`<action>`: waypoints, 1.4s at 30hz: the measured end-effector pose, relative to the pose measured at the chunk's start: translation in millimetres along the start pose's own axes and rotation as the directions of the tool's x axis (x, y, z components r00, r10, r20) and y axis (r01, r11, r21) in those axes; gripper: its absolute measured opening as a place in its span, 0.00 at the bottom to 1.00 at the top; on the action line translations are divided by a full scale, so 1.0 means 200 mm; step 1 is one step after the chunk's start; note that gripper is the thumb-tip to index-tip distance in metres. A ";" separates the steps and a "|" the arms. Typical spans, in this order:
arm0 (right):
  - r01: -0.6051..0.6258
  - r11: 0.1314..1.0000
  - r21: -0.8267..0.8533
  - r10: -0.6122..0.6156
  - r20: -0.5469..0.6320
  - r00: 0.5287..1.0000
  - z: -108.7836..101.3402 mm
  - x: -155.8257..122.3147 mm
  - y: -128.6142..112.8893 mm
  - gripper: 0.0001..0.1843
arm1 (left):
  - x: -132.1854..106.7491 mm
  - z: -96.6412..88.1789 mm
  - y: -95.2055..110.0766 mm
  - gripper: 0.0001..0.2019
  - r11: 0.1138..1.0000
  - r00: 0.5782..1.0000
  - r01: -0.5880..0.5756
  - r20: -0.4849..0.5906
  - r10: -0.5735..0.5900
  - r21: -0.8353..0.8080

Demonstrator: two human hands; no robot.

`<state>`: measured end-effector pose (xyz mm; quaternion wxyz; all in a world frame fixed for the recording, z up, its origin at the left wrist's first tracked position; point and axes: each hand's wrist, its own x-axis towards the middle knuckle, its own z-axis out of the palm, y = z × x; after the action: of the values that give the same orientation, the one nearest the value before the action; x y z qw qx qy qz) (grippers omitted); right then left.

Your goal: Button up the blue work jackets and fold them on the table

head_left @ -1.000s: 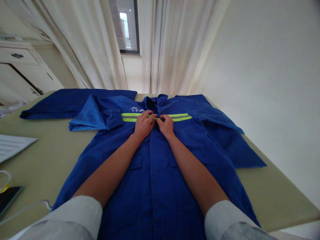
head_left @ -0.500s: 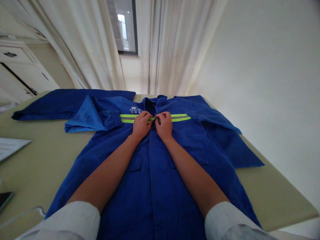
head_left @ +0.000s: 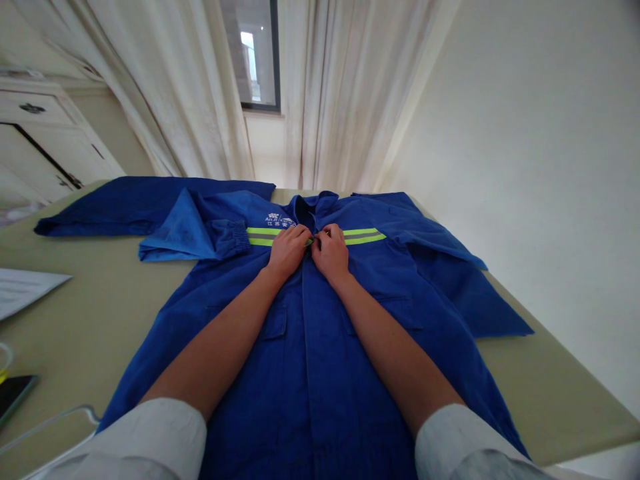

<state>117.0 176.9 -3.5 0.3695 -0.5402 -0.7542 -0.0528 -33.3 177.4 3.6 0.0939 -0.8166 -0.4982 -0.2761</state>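
A blue work jacket [head_left: 280, 393] lies front side up, its collar pointing away from me and a yellow-green and grey reflective stripe [head_left: 364, 237] across the chest. My left hand [head_left: 289, 252] is closed on the jacket's front edge at the stripe, its fingers pinching the cloth. Close beside it my right hand [head_left: 331, 255] pinches the opposite front edge at the same height. The fingertips of both hands almost meet on the centre line below the open collar. Whether a button or fastener sits between them is hidden. White lettering shows on the chest beyond my left hand.
The jacket rests on a greenish-tan table [head_left: 115, 313]. Folded dark blue cloth [head_left: 145, 200] lies at the far left, with more under the right sleeve. On the left are paper [head_left: 27, 290], a phone [head_left: 15, 397] and a white cable [head_left: 55, 420]. A wall borders the right side.
The view has shifted slightly, so everything sits a little further right. My hands stay at the stripe, with small finger movements at the front edges.
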 end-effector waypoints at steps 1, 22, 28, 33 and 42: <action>0.003 1.000 0.007 -0.003 0.001 1.000 0.00 0.00 0.00 0.10 | 0.00 0.00 0.00 0.10 1.000 1.000 0.010 0.001 -0.010 0.002; 0.004 0.959 -0.283 0.112 0.390 0.914 -0.18 0.07 -0.16 0.11 | 0.00 0.00 -0.03 0.13 0.994 0.995 -0.088 -0.041 0.090 0.062; -0.074 0.968 -0.240 0.165 0.386 0.908 -0.17 0.09 -0.12 0.10 | 0.00 0.01 -0.04 0.12 0.997 0.997 -0.078 -0.030 0.077 -0.028; -0.113 0.977 -0.179 0.170 0.352 0.921 -0.15 0.10 -0.08 0.10 | -0.01 0.03 -0.04 0.12 0.994 0.999 -0.024 -0.035 0.021 -0.111; -0.069 0.973 -0.219 0.151 0.381 0.912 -0.15 0.11 -0.05 0.10 | 0.00 0.04 -0.05 0.12 0.982 0.996 -0.017 0.079 0.033 -0.187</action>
<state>119.9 174.6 35.0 0.1558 -0.6160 -0.7722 0.0024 -39.0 186.5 -5.0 0.0000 -0.8386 -0.4633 -0.2865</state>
